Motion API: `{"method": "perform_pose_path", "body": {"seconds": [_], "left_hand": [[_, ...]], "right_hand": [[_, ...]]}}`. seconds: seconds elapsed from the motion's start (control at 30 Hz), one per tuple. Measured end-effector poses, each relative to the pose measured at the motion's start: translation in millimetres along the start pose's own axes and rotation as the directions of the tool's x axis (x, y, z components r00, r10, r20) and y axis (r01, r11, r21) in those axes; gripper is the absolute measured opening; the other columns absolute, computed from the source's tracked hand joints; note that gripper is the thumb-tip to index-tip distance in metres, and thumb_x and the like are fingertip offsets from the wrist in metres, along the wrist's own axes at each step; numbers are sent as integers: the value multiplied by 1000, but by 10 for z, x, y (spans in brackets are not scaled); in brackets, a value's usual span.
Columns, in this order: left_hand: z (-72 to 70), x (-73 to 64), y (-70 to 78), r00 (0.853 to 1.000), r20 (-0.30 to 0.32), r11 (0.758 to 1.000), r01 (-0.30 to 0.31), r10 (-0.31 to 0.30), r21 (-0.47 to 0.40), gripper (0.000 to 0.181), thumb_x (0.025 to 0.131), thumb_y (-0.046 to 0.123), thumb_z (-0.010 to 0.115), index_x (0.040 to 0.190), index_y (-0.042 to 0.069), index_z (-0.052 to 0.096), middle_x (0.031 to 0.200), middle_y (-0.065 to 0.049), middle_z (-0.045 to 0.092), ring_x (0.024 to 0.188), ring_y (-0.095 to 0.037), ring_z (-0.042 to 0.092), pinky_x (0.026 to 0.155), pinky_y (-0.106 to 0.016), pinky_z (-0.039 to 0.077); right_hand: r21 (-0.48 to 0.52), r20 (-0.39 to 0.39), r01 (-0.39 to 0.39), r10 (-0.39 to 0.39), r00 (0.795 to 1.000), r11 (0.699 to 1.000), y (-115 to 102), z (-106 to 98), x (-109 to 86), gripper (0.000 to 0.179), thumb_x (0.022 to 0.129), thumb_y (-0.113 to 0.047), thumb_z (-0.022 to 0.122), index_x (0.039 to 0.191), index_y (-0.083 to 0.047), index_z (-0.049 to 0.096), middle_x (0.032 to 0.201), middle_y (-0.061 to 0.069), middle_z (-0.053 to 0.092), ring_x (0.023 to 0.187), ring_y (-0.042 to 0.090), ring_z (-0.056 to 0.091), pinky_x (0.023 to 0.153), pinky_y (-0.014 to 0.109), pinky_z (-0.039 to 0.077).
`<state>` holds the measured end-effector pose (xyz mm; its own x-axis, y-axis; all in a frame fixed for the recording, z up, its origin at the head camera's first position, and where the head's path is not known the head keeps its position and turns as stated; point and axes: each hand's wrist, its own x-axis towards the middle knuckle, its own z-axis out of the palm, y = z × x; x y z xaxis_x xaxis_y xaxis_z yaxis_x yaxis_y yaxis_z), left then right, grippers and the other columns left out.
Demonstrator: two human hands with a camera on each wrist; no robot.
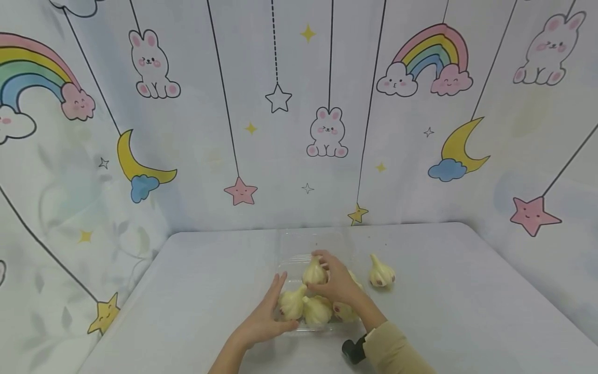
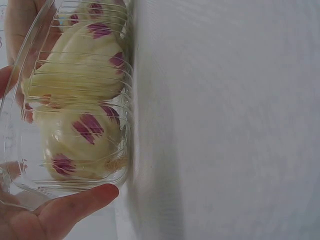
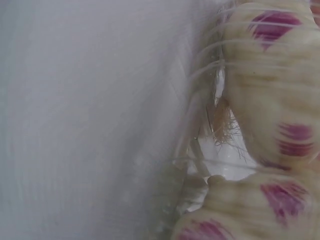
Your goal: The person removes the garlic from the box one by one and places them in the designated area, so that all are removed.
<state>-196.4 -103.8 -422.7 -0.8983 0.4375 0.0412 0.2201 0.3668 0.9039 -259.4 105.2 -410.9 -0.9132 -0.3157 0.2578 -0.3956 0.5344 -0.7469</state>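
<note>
A clear plastic box holds several pale garlic bulbs, with purple patches near their bases in both wrist views. Around the box's near left corner is my left hand, its thumb along the front wall and its fingers up the left side. Through the box wall, the left wrist view shows garlic close to that thumb. My right hand reaches over the box and holds a garlic bulb between thumb and fingers, toward the back. Bulbs below the right wrist are partly covered.
One more garlic bulb lies on the white table, right of the box. The box's clear lid is folded back behind it. A black device sits by the right sleeve. A patterned curtain rises behind.
</note>
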Motion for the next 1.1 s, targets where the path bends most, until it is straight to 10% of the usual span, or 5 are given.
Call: {"method": "perform_pose_path", "body": {"seconds": [1.1], "left_hand": [[-1, 8, -19, 1000, 10, 1000, -8, 8, 9, 100, 78, 20, 72, 148, 17, 1, 149, -23, -13, 131, -51, -3, 92, -75, 8]], "right_hand": [[41, -169, -1, 8, 986, 999, 45, -383, -218, 67, 70, -17, 79, 129, -19, 48, 121, 12, 51, 106, 32, 51, 61, 23, 53]]}}
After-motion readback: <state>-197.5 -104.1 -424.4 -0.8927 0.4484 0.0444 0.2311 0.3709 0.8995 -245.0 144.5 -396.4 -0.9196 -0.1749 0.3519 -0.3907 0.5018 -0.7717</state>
